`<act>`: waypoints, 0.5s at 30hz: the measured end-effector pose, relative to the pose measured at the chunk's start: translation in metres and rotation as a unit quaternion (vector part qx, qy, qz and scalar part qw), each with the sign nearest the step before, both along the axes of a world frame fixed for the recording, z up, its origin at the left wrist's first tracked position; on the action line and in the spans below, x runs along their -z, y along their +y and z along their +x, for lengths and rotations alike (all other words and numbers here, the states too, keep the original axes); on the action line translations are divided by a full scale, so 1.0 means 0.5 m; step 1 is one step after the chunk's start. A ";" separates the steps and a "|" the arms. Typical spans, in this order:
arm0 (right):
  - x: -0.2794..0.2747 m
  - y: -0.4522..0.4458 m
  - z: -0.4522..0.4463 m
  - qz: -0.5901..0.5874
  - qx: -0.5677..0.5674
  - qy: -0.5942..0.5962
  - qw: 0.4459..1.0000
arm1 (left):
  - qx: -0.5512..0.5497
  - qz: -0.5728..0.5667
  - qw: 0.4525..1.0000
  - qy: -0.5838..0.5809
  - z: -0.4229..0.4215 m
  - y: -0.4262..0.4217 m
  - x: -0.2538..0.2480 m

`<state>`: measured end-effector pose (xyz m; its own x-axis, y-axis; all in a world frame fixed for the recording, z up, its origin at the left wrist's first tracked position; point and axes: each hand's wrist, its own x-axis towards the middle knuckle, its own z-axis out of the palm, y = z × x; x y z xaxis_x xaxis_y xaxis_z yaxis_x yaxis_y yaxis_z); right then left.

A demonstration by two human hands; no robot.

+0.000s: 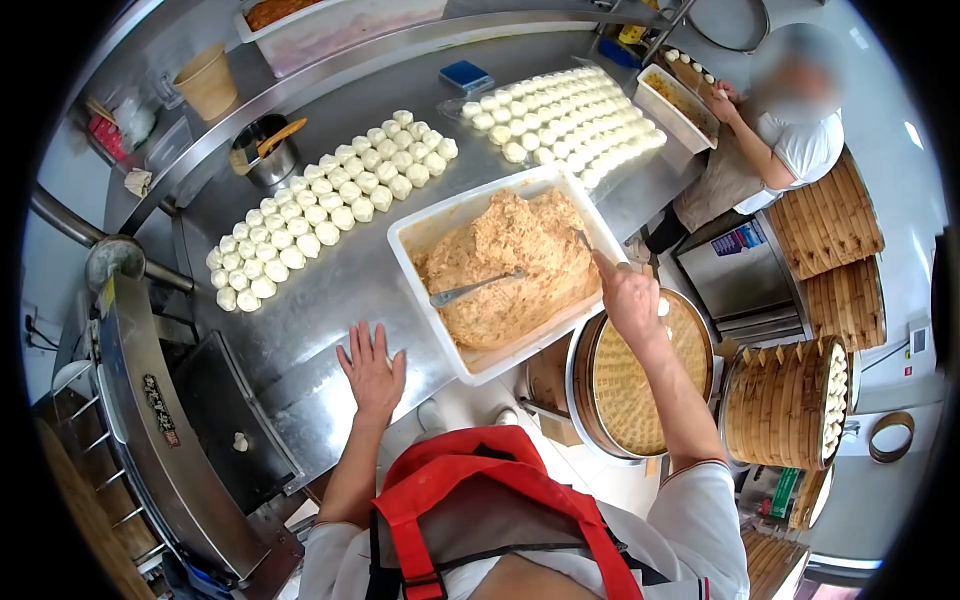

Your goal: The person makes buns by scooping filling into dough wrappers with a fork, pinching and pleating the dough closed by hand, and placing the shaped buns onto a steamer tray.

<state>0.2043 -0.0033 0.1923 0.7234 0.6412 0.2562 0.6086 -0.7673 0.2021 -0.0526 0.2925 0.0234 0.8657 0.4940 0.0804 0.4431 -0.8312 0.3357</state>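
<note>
On the steel table (310, 360), the left hand (374, 372) lies flat, fingers spread, empty. At the right side of the white tub (500, 359) of filling (530, 240), the right hand (632, 300) curls closed around a utensil (584, 239).

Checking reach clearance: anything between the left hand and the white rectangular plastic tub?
Nothing visible. Only silver metal tabletop shows between the left hand and the white rectangular plastic tub; the nearer batch of white round dough pieces lies beyond the hand, off that line.
</note>
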 end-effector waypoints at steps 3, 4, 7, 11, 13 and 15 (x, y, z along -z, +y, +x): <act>-0.020 -0.006 -0.036 -0.048 0.009 0.016 0.999 | 0.003 0.002 1.000 -0.001 0.001 -0.001 0.004; -0.021 -0.011 -0.048 -0.025 -0.001 0.023 0.999 | 0.001 0.000 1.000 -0.001 0.002 -0.001 0.003; -0.041 -0.034 -0.078 -0.010 -0.039 0.057 0.998 | -0.002 -0.004 1.000 -0.001 0.002 -0.001 -0.001; -0.099 -0.041 -0.087 0.077 -0.031 0.093 0.992 | 0.000 -0.005 1.000 -0.002 0.000 0.000 0.001; -0.121 -0.021 -0.069 0.092 -0.014 0.061 0.994 | 0.001 -0.004 1.000 0.006 0.000 0.000 0.000; -0.116 -0.006 -0.034 0.104 -0.013 0.012 0.994 | 0.004 -0.003 1.000 0.008 0.000 0.001 0.000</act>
